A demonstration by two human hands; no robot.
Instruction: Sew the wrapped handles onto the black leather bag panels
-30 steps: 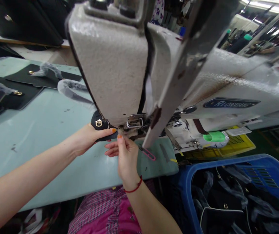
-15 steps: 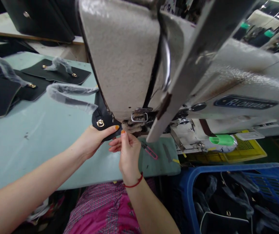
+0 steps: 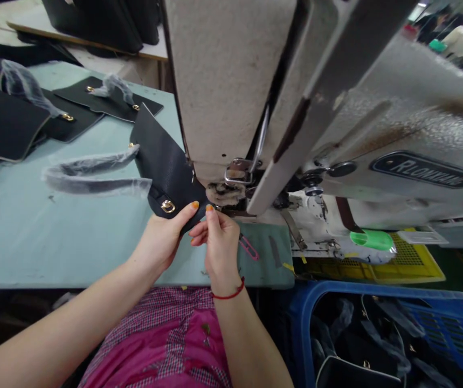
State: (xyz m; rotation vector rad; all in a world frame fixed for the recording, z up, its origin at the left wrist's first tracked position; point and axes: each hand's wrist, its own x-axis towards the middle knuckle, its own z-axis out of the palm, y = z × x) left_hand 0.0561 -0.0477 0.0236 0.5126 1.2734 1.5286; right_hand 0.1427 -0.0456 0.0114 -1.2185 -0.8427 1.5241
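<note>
A black leather bag panel [image 3: 162,159] stands tilted at the left of the sewing machine head [image 3: 231,91], its right corner close to the needle area. From it a plastic-wrapped handle [image 3: 89,175] sticks out to the left, fixed by gold rings. My left hand [image 3: 166,231] grips the panel's lower edge, thumb on top and fingers underneath. Beside it, my right hand [image 3: 220,234] pinches with thumb and forefinger at the panel's right corner, just below the presser foot area. The fingertips hide exactly what lies in that pinch.
Pink-handled thread snips [image 3: 249,247] lie on the green table [image 3: 94,237] right of my right hand. More black panels [image 3: 113,99] with wrapped handles lie at the back left. A blue basket [image 3: 306,318] holding similar pieces stands lower right, near a yellow crate [image 3: 413,275].
The panel has swung up and out leftward, showing more of its face and handle. Both hands stay close together at its lower right corner. The camera view has shifted.
</note>
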